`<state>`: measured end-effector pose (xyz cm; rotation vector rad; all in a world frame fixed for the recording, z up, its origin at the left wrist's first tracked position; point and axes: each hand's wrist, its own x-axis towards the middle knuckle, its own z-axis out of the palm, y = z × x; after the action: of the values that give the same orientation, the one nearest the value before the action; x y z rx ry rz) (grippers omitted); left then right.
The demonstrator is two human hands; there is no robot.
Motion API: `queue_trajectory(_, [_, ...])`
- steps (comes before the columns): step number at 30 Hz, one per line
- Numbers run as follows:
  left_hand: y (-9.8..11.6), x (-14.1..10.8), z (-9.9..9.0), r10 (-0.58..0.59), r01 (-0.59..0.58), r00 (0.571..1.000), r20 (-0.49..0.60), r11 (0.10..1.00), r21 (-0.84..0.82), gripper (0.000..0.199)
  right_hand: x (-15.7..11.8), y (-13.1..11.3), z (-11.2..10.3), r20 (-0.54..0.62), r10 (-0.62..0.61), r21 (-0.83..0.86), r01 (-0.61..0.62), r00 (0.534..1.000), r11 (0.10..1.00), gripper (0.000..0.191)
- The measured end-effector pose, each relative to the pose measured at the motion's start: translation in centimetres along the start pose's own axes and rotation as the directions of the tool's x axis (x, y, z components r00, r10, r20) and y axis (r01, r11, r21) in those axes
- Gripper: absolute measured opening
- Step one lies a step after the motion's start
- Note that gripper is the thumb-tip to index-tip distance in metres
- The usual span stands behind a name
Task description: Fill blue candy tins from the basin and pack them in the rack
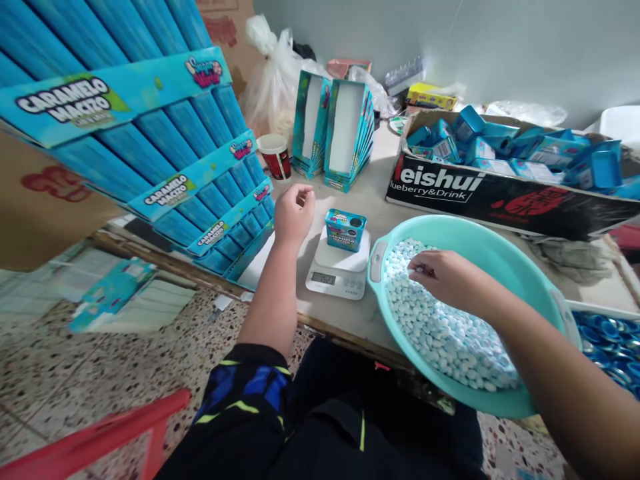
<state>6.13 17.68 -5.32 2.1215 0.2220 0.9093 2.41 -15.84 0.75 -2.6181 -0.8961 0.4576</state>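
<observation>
My left hand (295,212), its fingers curled into a loose fist with nothing visible in it, hovers left of a white kitchen scale (336,285). Standing upright on the scale is a blue candy tin (345,231); the display digits are too blurred to read surely. My right hand (443,272) reaches into a turquoise plastic basin (505,257), its fingers bent together at the heap of small pale blue and white candies (445,333). Candies appear pinched there, though the fingertips are partly hidden.
A tall blue display stand (150,140) rises at left. Behind are two cardboard display trays (345,133) and a red cup (276,159). A black box (450,183) of blue tins stands at back right, with blue lids (607,340) at far right. A red stool (100,433) is lower left.
</observation>
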Motion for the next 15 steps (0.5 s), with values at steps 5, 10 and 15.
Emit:
queue_trajectory(5, [-0.1, 0.0, 0.2, -0.025, 0.024, 0.999, -0.021, 1.000, -0.010, 0.014, -0.1, 0.1, 0.2, -0.083, 0.015, 0.035, -0.013, 0.996, 0.999, 0.023])
queue_trajectory(10, [-0.5, 0.1, 0.6, -0.062, 0.061, 0.998, -0.028, 0.998, -0.006, 0.014, 1.0, -2.2, -2.1, -0.229, -0.034, 0.019, 0.039, 0.973, 0.999, 0.022])
queue_trajectory(15, [-0.7, 0.2, 0.4, -0.061, 0.059, 0.998, 0.033, 0.997, 0.050, 0.013, 5.7, -6.0, -5.0, -0.292, -0.117, -0.095, 0.093, 0.949, 0.991, 0.016])
